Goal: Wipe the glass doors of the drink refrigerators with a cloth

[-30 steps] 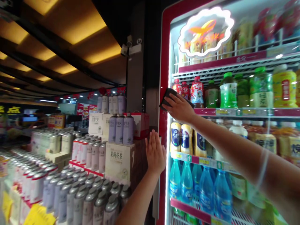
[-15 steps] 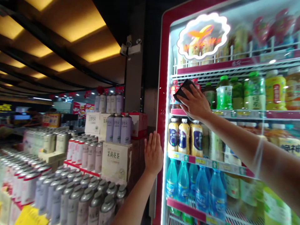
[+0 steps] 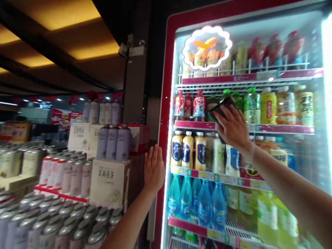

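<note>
My right hand presses a dark cloth flat against the glass door of a lit drinks fridge, over the second row of bottles. Part of the cloth sticks out past the fingertips and below the palm. The fridge has a red frame. Beside that frame's left edge is my left hand, holding nothing, its fingers stretched upward; whether it touches the frame I cannot tell. Behind the glass, blue bottles and yellow bottles with dark labels stand on the lower shelves.
A glowing scalloped sign shows at the door's upper left. Left of the fridge, several silver-topped cans stand in rows, near stacked tea cartons with purple cans on top. A dark pillar rises behind them.
My right hand and the cloth have slid to the right across the glass. My view has turned right, showing more of the fridge; my left hand stays beside the frame.
</note>
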A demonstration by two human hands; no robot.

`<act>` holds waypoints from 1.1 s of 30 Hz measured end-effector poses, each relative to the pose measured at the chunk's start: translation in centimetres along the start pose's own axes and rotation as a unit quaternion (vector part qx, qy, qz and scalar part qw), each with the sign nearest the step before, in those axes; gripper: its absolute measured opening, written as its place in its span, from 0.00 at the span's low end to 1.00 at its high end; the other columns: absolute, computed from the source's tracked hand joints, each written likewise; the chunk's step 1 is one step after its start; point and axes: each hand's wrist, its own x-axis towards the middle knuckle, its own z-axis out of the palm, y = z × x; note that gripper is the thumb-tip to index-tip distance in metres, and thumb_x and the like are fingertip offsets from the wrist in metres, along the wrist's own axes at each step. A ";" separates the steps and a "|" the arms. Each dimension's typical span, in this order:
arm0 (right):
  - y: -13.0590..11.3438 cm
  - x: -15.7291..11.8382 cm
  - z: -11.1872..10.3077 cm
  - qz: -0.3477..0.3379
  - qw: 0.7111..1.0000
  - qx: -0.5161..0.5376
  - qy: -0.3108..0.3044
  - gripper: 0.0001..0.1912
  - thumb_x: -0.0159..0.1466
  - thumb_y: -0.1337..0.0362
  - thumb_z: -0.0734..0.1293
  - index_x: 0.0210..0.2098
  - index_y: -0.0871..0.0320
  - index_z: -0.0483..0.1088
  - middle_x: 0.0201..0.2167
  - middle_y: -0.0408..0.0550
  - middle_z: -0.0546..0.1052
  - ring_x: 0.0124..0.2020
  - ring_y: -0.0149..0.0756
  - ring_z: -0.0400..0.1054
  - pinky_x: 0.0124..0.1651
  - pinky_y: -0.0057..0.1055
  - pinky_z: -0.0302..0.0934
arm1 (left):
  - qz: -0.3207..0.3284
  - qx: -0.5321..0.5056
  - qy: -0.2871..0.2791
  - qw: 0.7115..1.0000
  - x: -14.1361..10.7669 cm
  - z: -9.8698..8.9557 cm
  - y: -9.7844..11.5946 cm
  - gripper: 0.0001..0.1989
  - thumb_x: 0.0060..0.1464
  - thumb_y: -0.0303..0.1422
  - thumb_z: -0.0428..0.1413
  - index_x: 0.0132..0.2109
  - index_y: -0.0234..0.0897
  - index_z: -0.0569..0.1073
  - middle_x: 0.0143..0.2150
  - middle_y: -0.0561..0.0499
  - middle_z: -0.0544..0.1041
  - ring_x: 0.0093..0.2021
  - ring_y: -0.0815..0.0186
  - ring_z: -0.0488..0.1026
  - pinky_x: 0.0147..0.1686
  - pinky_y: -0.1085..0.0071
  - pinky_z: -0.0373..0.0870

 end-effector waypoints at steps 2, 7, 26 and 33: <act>-0.1 0.8 0.2 0.097 0.994 -0.017 0.047 0.25 0.69 0.60 0.62 0.64 0.55 0.67 0.70 0.58 0.61 0.71 0.62 0.49 0.69 0.60 0.50 | -0.001 0.000 -0.001 1.000 0.1 -0.1 0.2 0.38 0.65 0.24 0.46 0.75 0.41 0.38 0.75 0.42 0.49 0.75 0.54 0.46 0.72 0.47 0.50; -9.1 -2.4 2.0 -0.035 0.998 0.051 -0.033 0.29 0.67 0.61 0.64 0.68 0.51 0.62 0.71 0.56 0.59 0.73 0.59 0.44 0.69 0.61 0.50 | -0.020 0.011 -0.015 1.000 0.8 -1.1 0.9 0.37 0.66 0.27 0.46 0.75 0.45 0.38 0.75 0.42 0.51 0.74 0.52 0.51 0.72 0.40 0.44; -1.3 -6.0 -1.2 -0.108 0.991 0.006 -0.073 0.29 0.68 0.61 0.64 0.68 0.47 0.62 0.72 0.48 0.59 0.74 0.53 0.44 0.71 0.55 0.50 | 0.078 -0.056 -0.060 0.994 5.4 1.0 13.8 0.39 0.68 0.37 0.46 0.75 0.37 0.33 0.77 0.44 0.48 0.76 0.55 0.43 0.74 0.48 0.40; 11.9 -12.0 -6.3 -0.038 0.996 -0.043 -0.067 0.28 0.69 0.62 0.63 0.68 0.48 0.62 0.72 0.48 0.58 0.73 0.53 0.48 0.70 0.55 0.55 | 0.113 -0.089 -0.040 0.989 6.7 3.0 16.5 0.38 0.67 0.37 0.47 0.76 0.38 0.36 0.76 0.45 0.49 0.76 0.55 0.43 0.74 0.51 0.43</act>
